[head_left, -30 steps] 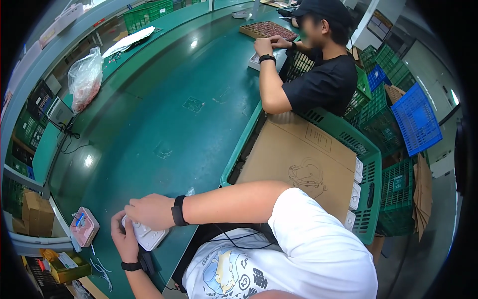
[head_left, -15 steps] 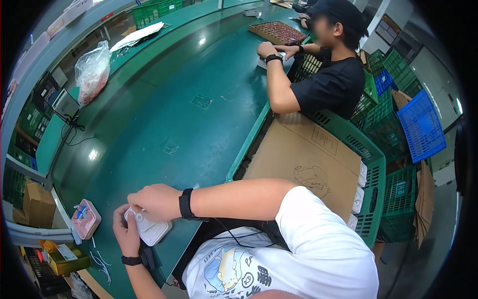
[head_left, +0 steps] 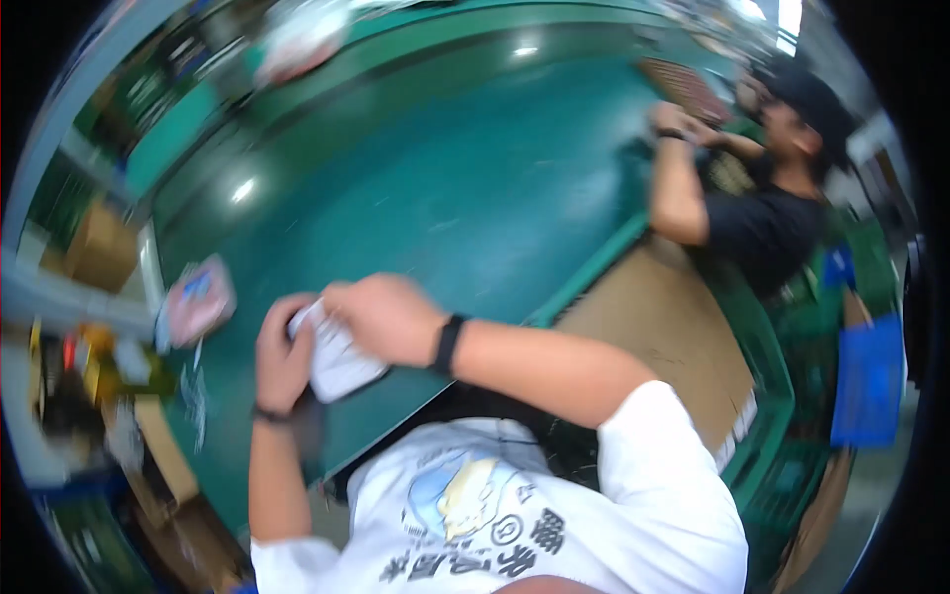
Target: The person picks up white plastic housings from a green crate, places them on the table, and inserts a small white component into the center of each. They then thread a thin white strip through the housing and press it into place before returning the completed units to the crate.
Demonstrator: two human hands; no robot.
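Note:
A white, rounded plastic housing [head_left: 343,368] sits at the near edge of the green table. My left hand [head_left: 284,358] is closed round its left side, thumb on top and fingers along the outer edge. Over the upper end of the housing my right hand [head_left: 388,322] is closed, with its fingertips pinched close to the left thumb. Whatever those fingertips hold is hidden, and motion blur smears the housing's details. Each wrist wears a black band.
A pink tray [head_left: 198,302] with blue bits stands left of my hands, near thin white strips [head_left: 195,406]. On the right, cardboard [head_left: 658,327] covers a green crate [head_left: 777,436]. Beyond it a co-worker in black [head_left: 762,228] works at the table [head_left: 426,188].
The whole view has swung and blurred, so the table, tray and co-worker appear shifted. Both hands remain at the white housing, in nearly the same pose.

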